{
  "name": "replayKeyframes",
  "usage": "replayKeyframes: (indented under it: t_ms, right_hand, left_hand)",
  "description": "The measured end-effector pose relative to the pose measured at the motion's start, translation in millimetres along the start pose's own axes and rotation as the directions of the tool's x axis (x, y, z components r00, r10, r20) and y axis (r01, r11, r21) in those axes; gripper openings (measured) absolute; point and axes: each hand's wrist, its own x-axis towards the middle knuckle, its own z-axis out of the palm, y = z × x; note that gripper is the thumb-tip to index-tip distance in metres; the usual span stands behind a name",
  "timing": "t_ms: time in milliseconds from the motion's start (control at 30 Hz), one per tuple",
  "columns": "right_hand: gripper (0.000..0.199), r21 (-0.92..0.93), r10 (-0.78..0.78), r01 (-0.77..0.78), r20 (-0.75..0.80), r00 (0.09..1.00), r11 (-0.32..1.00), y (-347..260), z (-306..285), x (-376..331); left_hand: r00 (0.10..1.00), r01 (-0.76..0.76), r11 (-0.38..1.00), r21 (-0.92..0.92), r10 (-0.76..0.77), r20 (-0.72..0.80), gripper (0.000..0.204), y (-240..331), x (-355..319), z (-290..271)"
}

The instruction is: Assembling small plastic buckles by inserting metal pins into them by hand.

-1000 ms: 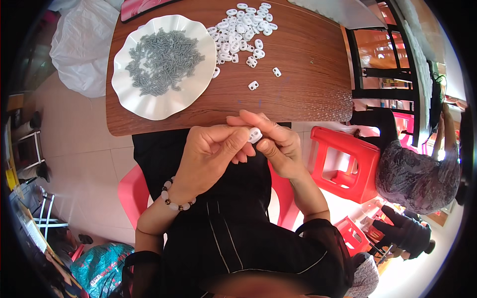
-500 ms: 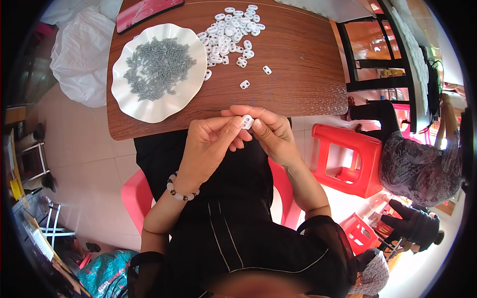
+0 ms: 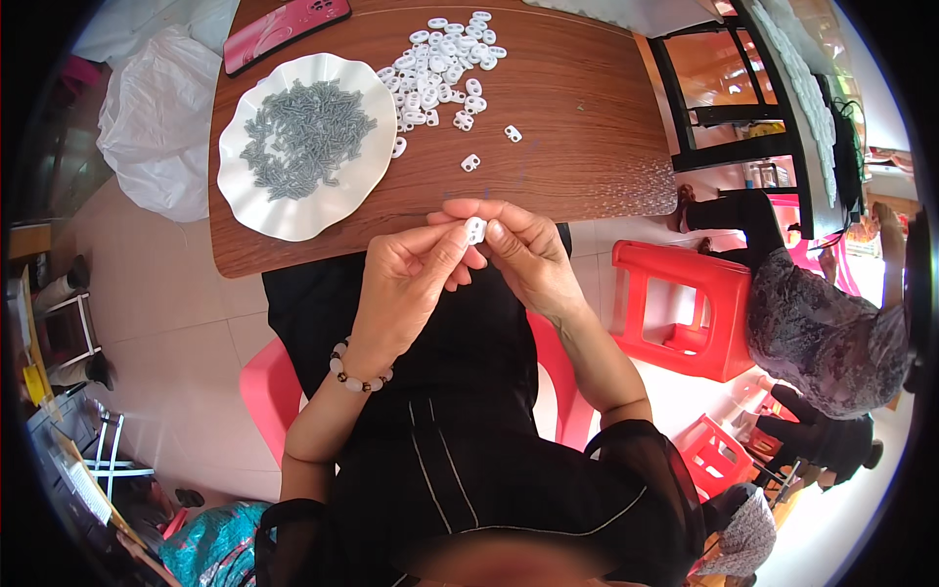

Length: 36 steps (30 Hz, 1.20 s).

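Note:
Between both hands, just off the table's near edge, is one small white plastic cord lock (image 3: 474,231) with two holes. The thumb and fingers of my left hand (image 3: 406,279) pinch it from the left. My right hand (image 3: 533,262) grips its right side, thumb in front and fingers curled behind. Beyond them lies a pile of similar white cord locks (image 3: 445,67), with a loose cord lock (image 3: 470,162) closer to my hands. To the left, a wavy-rimmed white plate (image 3: 238,181) carries a heap of tiny grey metal springs (image 3: 303,137).
A pink phone (image 3: 284,34) rests at the far left of the wooden table (image 3: 587,147). White plastic bags (image 3: 161,122) are left of it. At the right, a red stool (image 3: 680,308) stands near another seated person (image 3: 827,328).
Both hands, with the cord lock between them, appear slightly further left. The view has shifted a little, and the pinch on the piece looks much the same.

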Motion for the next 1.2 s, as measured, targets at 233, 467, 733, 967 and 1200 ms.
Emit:
replayKeyframes:
  t_ms: [233, 467, 733, 967, 1200]
  right_hand:
    - [0.037, 0.002, 0.000, 0.001, -0.004, 1.000, 1.000, 2, 0, 0]
    - [0.036, -0.014, 0.015, -0.015, -0.005, 1.000, 1.000, 2, -1, 4]
    - [0.030, 0.016, -0.019, 0.020, -0.028, 0.999, 1.000, -7, -2, 4]
    - [0.020, -0.062, -0.153, 0.145, -0.147, 0.977, 0.988, -11, 1, 7]
    - [0.024, -0.283, -0.110, 0.046, -0.216, 0.970, 0.958, -54, -12, 22]
  left_hand:
    - [1.000, 0.000, 1.000, -0.013, 0.000, -0.021, 0.024, -3, 0, 0]
    - [0.999, -0.008, 1.000, 0.011, 0.008, -0.038, 0.024, -5, 2, 0]
    - [0.998, 0.032, 0.999, 0.001, -0.032, -0.060, 0.024, -1, 12, 1]
    - [1.000, -0.006, 1.000, -0.001, 0.006, -0.022, 0.026, -13, 29, -6]
    - [1.000, 0.021, 0.987, -0.158, -0.024, -0.019, 0.027, -12, 36, -12]
